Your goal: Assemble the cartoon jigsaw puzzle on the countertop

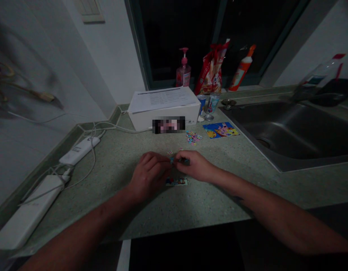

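My left hand (149,174) rests low over the counter, its fingers closed together and pointing right. Facing it, my right hand (195,165) is in a pinch. A small blue puzzle piece (172,160) shows between the fingertips of both hands; its outline is partly covered. Just below the fingers lies a joined strip of puzzle (178,181), its left end hidden by my left hand. A few loose pieces (170,153) lie right beyond my fingertips. Farther back is a pile of tiny colourful puzzle pieces (193,137), with a blue cartoon picture card (221,130) to its right.
A white box (165,107) with a printed sheet on top stands behind, a blurred-out phone-like object (168,125) against its front. Two small cans (212,103) stand beside it. The sink (312,131) is at right; power strips (35,210) with cables lie left.
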A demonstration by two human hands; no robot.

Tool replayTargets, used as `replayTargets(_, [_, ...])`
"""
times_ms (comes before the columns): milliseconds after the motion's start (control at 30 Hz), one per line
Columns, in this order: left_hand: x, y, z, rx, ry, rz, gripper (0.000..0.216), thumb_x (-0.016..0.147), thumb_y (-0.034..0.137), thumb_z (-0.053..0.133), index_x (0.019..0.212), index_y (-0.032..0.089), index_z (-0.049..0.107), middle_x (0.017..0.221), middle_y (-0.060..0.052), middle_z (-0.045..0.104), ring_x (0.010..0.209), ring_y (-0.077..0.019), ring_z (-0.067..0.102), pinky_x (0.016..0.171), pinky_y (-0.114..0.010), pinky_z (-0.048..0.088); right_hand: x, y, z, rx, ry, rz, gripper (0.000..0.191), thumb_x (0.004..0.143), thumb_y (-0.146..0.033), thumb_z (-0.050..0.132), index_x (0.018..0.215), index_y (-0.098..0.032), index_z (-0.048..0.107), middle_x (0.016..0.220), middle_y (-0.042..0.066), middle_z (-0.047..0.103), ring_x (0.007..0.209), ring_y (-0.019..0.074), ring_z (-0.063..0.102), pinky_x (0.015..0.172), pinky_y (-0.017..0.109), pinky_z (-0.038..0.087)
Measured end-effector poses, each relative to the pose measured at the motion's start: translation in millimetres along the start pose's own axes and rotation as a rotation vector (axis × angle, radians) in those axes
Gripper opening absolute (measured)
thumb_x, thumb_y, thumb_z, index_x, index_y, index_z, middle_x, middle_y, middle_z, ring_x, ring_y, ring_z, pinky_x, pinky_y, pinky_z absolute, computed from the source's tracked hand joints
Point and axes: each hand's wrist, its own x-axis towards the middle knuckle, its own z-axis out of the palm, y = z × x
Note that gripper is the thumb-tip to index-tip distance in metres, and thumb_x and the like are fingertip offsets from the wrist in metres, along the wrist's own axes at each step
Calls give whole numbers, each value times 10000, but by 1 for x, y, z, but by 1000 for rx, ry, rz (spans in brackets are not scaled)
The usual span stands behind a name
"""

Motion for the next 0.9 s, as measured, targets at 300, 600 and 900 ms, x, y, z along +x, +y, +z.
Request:
replayTargets(300, [5, 14, 8, -98, -5, -112, 98, 953, 155, 686, 1006, 229, 652, 1007, -40, 752, 948, -215, 665, 888, -403, 500, -22, 17, -24, -147, 203, -111, 99, 992, -254, 604, 947, -240, 691, 958, 41, 751, 925, 206, 693, 864, 378, 527])
replayTargets(600, [22, 51, 50, -246, -214, -195, 152, 875, 102, 700, 961, 224, 671, 964, -20, 744, 937, -226, 658, 894, -414, 470, -119, 39, -43, -458, 227, -134, 178, 1015, -207, 578, 1144, -232, 699, 1124, 79, 750, 1092, 254, 685, 976, 479, 552])
replayTargets(900, [29, 64, 66, -178, -331, -222, 88, 877, 132, 709, 916, 208, 691, 911, -34, 734, 932, -251, 644, 903, -440, 467, -125, 33, -39, -594, 163, -187, 222, 1020, -176, 575, 1196, -209, 706, 1172, 98, 739, 1152, 270, 669, 996, 499, 571])
